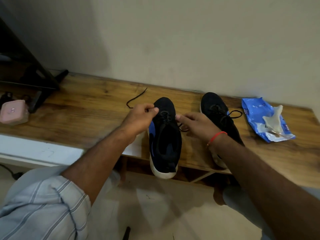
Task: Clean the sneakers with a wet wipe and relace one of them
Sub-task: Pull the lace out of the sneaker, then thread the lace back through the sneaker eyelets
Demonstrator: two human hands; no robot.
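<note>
Showing the head view, the only one given: a black and blue sneaker (164, 135) lies on the wooden counter (86, 108) with its long axis running away from the person, toe toward the wall and white heel overhanging the near edge. Both hands sit at the eyelet area near the toe, one on each side. The left hand (139, 118) has its fingers curled and thumb pressed down, apparently pinching the black lace (136, 97), whose free length trails leftward and back across the counter. The right hand (194, 122) reaches in from the opposite side with thumb and fingertips drawn toward the eyelets; whether it actually holds a strand cannot be told. A second sneaker (218, 115), already laced, lies just right of the first and partly beneath the right forearm. Further right, a blue wipe packet (256, 122) carries a crumpled used wipe (273, 121). Judged from this layout, relacing is in hand at the lower eyelets, and the left hand, nearer the loose lace, seems best placed to feed it across toward the right.
</note>
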